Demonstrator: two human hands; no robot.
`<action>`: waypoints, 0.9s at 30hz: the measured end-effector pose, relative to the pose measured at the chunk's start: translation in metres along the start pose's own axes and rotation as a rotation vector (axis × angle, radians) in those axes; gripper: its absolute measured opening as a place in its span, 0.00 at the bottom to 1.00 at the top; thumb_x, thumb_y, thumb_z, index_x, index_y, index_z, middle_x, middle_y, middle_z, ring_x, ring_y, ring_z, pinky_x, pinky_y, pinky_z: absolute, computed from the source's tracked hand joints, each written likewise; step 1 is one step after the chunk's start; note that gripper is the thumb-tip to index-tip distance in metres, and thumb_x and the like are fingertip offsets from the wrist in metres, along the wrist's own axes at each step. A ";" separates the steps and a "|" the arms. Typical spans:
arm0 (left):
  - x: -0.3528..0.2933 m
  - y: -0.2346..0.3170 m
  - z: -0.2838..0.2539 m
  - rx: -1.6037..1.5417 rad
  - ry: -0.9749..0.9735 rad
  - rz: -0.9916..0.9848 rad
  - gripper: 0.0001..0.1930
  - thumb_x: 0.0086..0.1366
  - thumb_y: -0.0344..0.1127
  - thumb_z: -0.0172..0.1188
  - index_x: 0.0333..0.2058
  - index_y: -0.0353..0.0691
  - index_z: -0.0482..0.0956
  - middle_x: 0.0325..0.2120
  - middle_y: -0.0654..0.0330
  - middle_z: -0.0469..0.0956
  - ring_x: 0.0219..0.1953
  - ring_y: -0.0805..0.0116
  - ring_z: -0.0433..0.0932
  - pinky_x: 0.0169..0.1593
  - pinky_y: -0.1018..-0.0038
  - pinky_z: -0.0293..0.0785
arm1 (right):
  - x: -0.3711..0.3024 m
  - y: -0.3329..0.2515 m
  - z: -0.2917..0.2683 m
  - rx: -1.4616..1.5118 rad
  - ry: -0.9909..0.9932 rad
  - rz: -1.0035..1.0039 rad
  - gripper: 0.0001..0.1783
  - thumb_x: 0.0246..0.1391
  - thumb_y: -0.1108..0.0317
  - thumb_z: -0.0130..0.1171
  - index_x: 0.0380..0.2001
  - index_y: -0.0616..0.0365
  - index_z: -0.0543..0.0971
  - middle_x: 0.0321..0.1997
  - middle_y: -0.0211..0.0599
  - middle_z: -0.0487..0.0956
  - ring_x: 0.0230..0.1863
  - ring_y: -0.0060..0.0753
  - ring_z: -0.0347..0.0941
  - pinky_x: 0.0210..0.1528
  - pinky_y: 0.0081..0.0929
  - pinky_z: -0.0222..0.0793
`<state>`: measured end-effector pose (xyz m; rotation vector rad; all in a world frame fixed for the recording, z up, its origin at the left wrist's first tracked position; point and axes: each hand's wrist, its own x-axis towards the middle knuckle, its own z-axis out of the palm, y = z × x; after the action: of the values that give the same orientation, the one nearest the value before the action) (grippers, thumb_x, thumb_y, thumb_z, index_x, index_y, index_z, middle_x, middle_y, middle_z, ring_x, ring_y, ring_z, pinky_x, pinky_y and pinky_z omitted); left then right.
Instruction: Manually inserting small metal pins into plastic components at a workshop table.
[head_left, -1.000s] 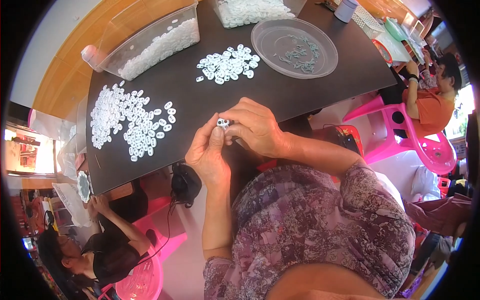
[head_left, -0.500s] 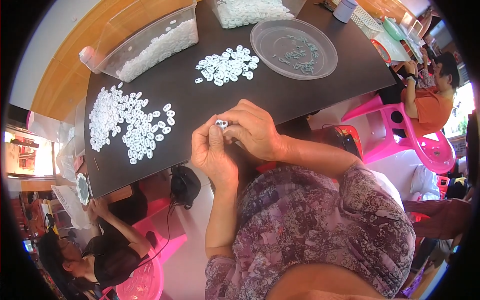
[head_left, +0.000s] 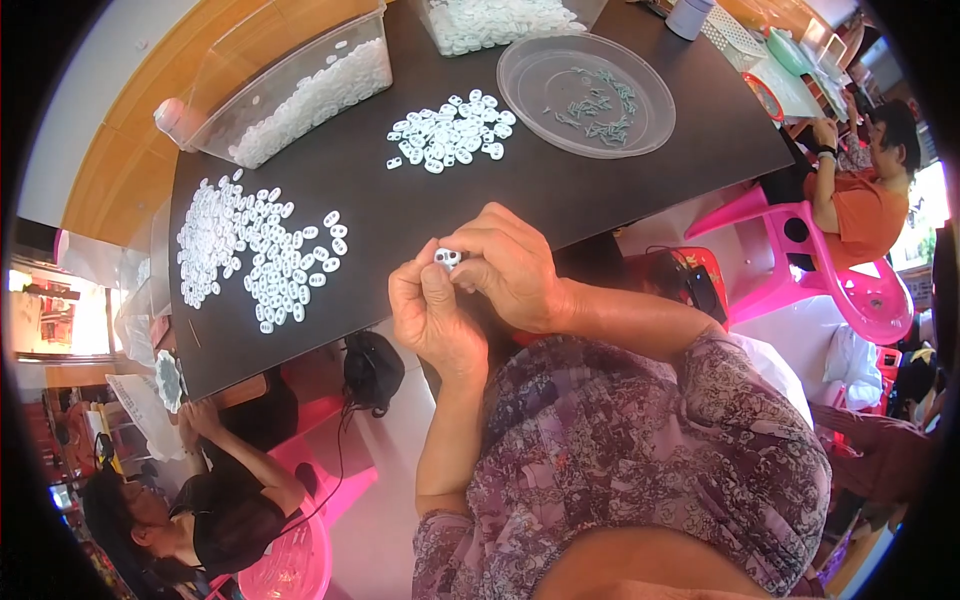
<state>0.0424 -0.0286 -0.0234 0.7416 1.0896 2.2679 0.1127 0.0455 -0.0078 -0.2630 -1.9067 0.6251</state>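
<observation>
Just off the near edge of the dark table [head_left: 400, 285], my two hands meet at the fingertips around a small white oval plastic piece [head_left: 447, 258] with dark spots. My left hand [head_left: 435, 310] pinches it between thumb and forefinger. From the other side, my right hand [head_left: 515, 270] grips it with bent fingers, the thumb beneath. Fingers hide part of the piece. Beyond them lies a small pile of similar white oval pieces [head_left: 452, 132]. A clear round tray [head_left: 540, 112] with small grey-green pieces [head_left: 605, 105] stands to its right. At the left, larger piles of white ovals [head_left: 275, 250] are spread out.
Two clear plastic bins of white pieces, one at the far left [head_left: 310, 105] and one at the back [head_left: 505, 25], stand on the table beside a purple-grey container [head_left: 690, 18]. A person [head_left: 215, 510] sits at lower left, another [head_left: 865, 200] at right. Pink plastic chairs [head_left: 770, 255] stand nearby.
My hands have shifted very slightly, and the white piece between the fingertips is turned so more of its spotted face shows. The piles look the same.
</observation>
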 end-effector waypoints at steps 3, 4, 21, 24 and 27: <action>-0.003 -0.003 0.003 0.003 0.020 0.029 0.09 0.65 0.33 0.52 0.38 0.31 0.71 0.28 0.63 0.70 0.28 0.78 0.68 0.32 0.81 0.67 | -0.001 0.000 0.002 0.000 0.044 -0.054 0.15 0.36 0.79 0.61 0.33 0.66 0.74 0.27 0.39 0.75 0.25 0.35 0.67 0.26 0.27 0.64; -0.002 -0.006 0.003 0.065 0.054 0.083 0.09 0.66 0.34 0.51 0.37 0.32 0.70 0.28 0.63 0.69 0.28 0.78 0.68 0.32 0.82 0.67 | -0.002 0.001 0.004 0.011 0.057 -0.065 0.15 0.35 0.79 0.61 0.32 0.66 0.74 0.27 0.39 0.75 0.24 0.35 0.67 0.25 0.27 0.64; 0.033 0.010 -0.008 0.603 -0.063 -0.031 0.09 0.64 0.27 0.50 0.41 0.33 0.75 0.24 0.64 0.74 0.25 0.80 0.69 0.29 0.83 0.67 | 0.003 0.015 -0.009 0.074 -0.038 0.277 0.10 0.40 0.79 0.60 0.30 0.60 0.75 0.24 0.35 0.72 0.27 0.35 0.68 0.29 0.29 0.64; 0.089 -0.007 -0.027 1.092 -0.133 0.394 0.07 0.60 0.24 0.53 0.36 0.35 0.78 0.24 0.60 0.74 0.24 0.72 0.72 0.29 0.76 0.68 | 0.020 0.022 -0.018 0.048 -0.061 0.320 0.09 0.40 0.79 0.60 0.30 0.61 0.76 0.24 0.37 0.72 0.27 0.35 0.68 0.30 0.27 0.65; 0.127 -0.020 -0.036 1.328 -0.234 0.515 0.07 0.55 0.27 0.57 0.34 0.40 0.78 0.24 0.55 0.71 0.29 0.56 0.71 0.32 0.63 0.67 | 0.045 0.027 -0.021 0.023 -0.071 0.315 0.09 0.41 0.77 0.60 0.30 0.60 0.77 0.25 0.38 0.72 0.29 0.36 0.70 0.32 0.27 0.65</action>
<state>-0.0682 0.0456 -0.0270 1.8676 2.4573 1.4198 0.1102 0.0948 0.0189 -0.5395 -1.9408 0.8743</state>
